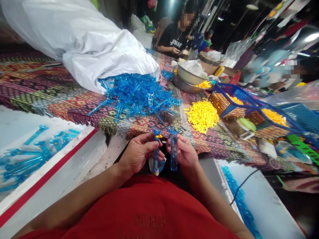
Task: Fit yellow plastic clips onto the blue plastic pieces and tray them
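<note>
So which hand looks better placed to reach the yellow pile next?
Probably the right hand: it is nearer the yellow pile than the left hand, and its blue plastic piece shows no yellow part, while the left's piece has one.

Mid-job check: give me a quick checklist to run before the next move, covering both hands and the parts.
1. left hand gripping a blue plastic piece: ok.
2. right hand gripping a second blue piece: ok.
3. yellow bit on the left-hand piece: ok; how firmly seated: cannot tell.
4. Yellow bit on the right-hand piece: none visible, not ok.
5. blue pile and yellow pile on the woven cloth: ok.
</note>
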A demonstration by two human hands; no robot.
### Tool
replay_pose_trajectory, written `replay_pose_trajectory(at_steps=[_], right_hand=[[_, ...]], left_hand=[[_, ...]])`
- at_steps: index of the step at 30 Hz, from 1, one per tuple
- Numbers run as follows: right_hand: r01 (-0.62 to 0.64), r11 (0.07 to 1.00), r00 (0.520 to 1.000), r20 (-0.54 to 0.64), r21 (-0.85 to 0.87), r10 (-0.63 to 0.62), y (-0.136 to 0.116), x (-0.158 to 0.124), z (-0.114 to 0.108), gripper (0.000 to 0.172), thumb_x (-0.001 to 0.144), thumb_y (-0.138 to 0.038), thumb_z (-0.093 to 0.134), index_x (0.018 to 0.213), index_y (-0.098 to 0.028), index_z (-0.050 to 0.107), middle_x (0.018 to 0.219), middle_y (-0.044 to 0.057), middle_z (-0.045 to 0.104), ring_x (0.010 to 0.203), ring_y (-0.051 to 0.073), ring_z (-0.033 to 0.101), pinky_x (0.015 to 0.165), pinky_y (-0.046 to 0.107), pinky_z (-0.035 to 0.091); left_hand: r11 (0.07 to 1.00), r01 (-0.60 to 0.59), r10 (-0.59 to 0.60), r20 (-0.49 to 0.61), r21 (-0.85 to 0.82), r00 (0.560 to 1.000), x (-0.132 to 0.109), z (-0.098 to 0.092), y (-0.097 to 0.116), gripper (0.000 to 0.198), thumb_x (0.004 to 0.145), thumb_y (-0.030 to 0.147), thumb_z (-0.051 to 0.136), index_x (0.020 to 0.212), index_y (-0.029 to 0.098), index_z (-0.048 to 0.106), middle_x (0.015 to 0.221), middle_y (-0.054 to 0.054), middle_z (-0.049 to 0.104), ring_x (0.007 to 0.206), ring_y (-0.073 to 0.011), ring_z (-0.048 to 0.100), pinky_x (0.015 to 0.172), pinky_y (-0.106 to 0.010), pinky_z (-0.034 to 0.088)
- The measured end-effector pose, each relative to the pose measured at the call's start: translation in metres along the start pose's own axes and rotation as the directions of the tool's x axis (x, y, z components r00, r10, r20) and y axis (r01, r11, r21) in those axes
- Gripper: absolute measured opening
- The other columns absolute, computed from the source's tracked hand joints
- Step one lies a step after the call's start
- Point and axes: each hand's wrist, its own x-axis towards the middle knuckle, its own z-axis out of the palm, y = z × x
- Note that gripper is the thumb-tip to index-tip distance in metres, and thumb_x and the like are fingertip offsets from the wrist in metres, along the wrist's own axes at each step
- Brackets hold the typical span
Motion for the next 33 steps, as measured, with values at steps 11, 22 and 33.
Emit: replay_pose_trajectory(at_steps=[11, 22, 33], right_hand=[[0.132, 0.99, 0.978, -0.17, 0.042, -0.123, -0.009, 0.002, 0.015, 0.018, 0.07, -0.027, 0.071, 0.084, -0.022, 0.061, 0.078, 0.0, 0.067, 0.064, 0.013, 0.063, 0.064, 0.028, 0.056], [0.226, 0.974, 0.964, -0.151, 0.034, -0.219, -0.012, 0.003, 0.026, 0.011, 0.074, -0.024, 0.068, 0.08, -0.021, 0.059, 0.076, -0.001, 0.064, 0.064, 0.011, 0.059, 0.057, 0.023, 0.051], [0.244, 0.97, 0.961, -0.135, -0.001, -0.242, -0.011, 0.003, 0.03, 0.015, 0.073, -0.024, 0.07, 0.084, -0.02, 0.061, 0.08, 0.0, 0.064, 0.066, 0.012, 0.059, 0.058, 0.026, 0.053]], left_hand=[[1.0, 0.019, -0.018, -0.024, 0.024, 1.0, -0.003, 0.0, -0.003, 0.023, 0.07, 0.018, 0.067, 0.092, 0.013, 0.06, 0.077, -0.003, 0.062, 0.055, -0.0165, 0.065, 0.053, -0.032, 0.055], [0.998, 0.062, -0.062, -0.009, 0.006, 0.998, -0.003, 0.001, -0.003, 0.025, 0.068, 0.016, 0.066, 0.092, 0.014, 0.059, 0.078, -0.002, 0.061, 0.055, -0.0191, 0.066, 0.05, -0.033, 0.055], [0.997, 0.078, -0.079, 0.015, 0.016, 0.997, -0.004, 0.002, 0.001, 0.031, 0.066, 0.015, 0.063, 0.097, 0.014, 0.058, 0.072, -0.003, 0.063, 0.053, -0.0182, 0.064, 0.045, -0.028, 0.052]])
